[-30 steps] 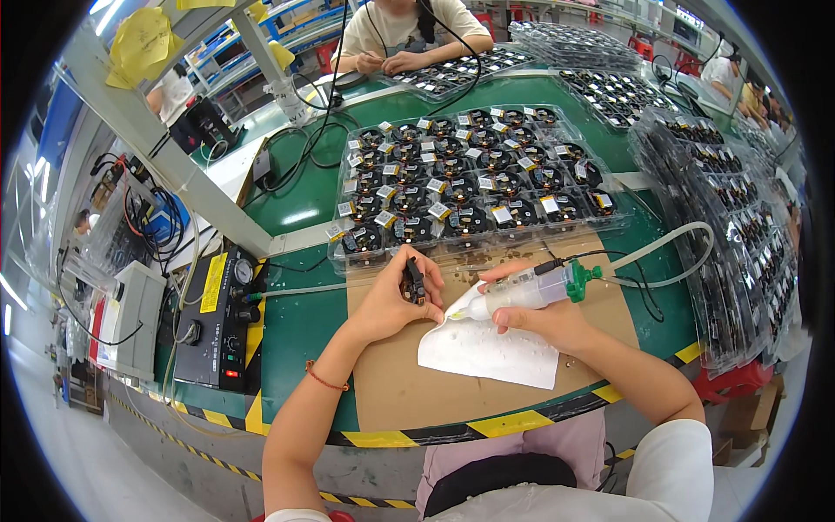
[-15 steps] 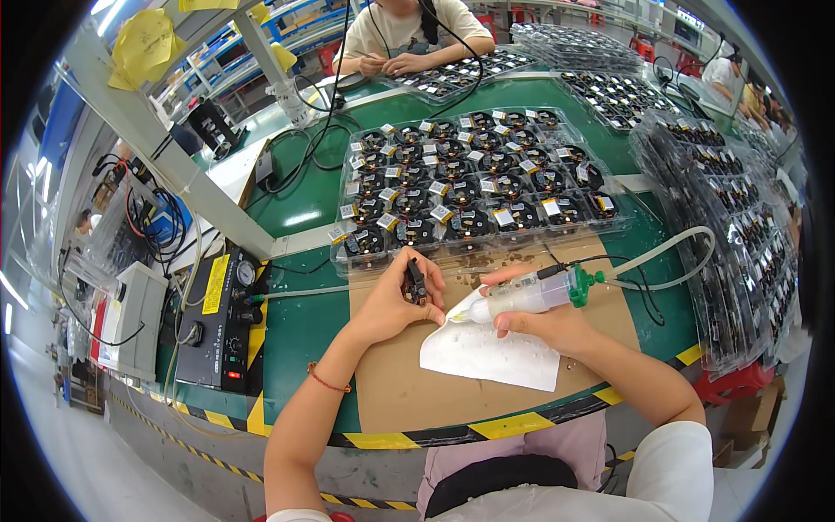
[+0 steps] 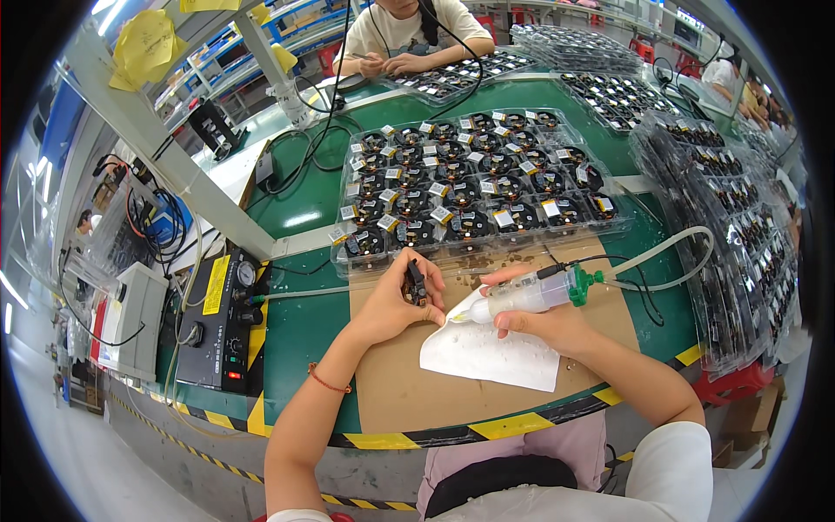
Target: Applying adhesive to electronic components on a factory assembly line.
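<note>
My left hand (image 3: 396, 304) is closed around a small black electronic part (image 3: 415, 282), held on edge above the cardboard sheet (image 3: 400, 391). In my right hand (image 3: 544, 322) lies a clear dispensing syringe (image 3: 526, 297) with a green cap and a hose. Its tapered tip points left and meets the upper edge of a white paper sheet (image 3: 491, 352), close to my left thumb. Small wet-looking spots dot the paper. Just beyond both hands stands a clear plastic tray (image 3: 478, 187) filled with rows of round black parts carrying small white-and-yellow pieces.
A black dispenser controller (image 3: 217, 326) with a gauge stands at the left, its hose crossing behind my hands. Stacked trays (image 3: 718, 217) rise at the right. Across the green bench (image 3: 300, 209), a person (image 3: 417, 43) works. Black cables hang beside the metal post (image 3: 165, 148).
My hands, the black part and the syringe look unmoved. Across the bench, the other person's head and hand have shifted slightly.
</note>
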Tool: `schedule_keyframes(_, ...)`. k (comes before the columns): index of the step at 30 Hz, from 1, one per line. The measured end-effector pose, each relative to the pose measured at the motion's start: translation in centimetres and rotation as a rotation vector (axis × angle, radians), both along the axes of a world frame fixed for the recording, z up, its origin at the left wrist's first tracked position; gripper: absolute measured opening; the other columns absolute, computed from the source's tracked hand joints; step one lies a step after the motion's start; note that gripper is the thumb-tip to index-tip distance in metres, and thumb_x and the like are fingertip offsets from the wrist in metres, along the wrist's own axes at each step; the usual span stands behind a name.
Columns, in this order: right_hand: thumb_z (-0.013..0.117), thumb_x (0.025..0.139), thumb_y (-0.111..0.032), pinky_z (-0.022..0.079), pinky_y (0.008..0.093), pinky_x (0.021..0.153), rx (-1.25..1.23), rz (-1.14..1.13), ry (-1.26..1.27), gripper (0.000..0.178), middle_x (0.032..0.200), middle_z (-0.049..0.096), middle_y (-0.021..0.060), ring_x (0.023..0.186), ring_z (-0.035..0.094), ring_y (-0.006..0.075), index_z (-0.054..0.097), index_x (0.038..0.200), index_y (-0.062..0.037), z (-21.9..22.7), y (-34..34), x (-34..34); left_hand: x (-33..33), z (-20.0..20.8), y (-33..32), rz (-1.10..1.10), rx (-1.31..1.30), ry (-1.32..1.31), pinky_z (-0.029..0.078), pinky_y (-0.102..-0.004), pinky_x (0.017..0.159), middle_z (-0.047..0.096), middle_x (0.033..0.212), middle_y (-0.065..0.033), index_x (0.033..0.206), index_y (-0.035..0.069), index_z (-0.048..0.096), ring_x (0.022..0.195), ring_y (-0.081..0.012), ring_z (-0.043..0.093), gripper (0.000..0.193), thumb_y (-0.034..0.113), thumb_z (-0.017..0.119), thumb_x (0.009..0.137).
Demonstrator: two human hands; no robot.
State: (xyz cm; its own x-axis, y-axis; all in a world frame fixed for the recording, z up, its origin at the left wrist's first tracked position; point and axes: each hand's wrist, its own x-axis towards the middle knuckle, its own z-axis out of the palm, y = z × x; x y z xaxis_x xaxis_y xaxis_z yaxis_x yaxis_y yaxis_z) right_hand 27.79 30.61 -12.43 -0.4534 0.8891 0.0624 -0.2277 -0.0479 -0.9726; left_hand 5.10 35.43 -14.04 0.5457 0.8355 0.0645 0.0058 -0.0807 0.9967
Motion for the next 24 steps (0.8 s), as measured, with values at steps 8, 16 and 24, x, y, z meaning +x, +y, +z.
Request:
schedule_keyframes(8, 0.069, 0.070, -0.009, 0.048, 0.0267, 0.063, -0.017, -0.013, -0.016, 0.046, 0.103, 0.050, 0.0116, 0.073, 0.056, 0.0158, 0.049, 0.110, -0.0008, 0.22, -0.05, 0.03, 0.01, 0.13, -0.03, 0.006, -0.013, 0.000, 0.050, -0.0245, 0.061, 0.048, 0.088, -0.0091, 0.083, 0.009, 0.030, 0.074, -0.0158, 0.057, 0.051, -0.011, 0.071, 0.058)
schedule_keyframes(16, 0.069, 0.070, -0.009, 0.048, 0.0270, 0.063, -0.011, -0.006, -0.006, 0.045, 0.103, 0.050, 0.0117, 0.074, 0.056, 0.0162, 0.049, 0.110, -0.0011, 0.04, 0.02, -0.04, -0.04, 0.05, 0.00, 0.010, 0.025, 0.034, 0.049, -0.0243, 0.060, 0.049, 0.088, -0.0088, 0.083, 0.009, 0.030, 0.073, -0.0158, 0.057, 0.052, -0.011, 0.071, 0.058)
schedule_keyframes(24, 0.069, 0.071, -0.009, 0.049, 0.0273, 0.062, -0.006, -0.011, 0.009, 0.045, 0.103, 0.050, 0.0128, 0.075, 0.055, 0.0164, 0.048, 0.110, -0.0011, -0.19, 0.04, -0.02, 0.06, 0.17, -0.12, 0.006, -0.001, 0.019, 0.049, -0.0243, 0.061, 0.048, 0.088, -0.0085, 0.083, 0.009, 0.030, 0.074, -0.0158, 0.057, 0.052, -0.012, 0.070, 0.058)
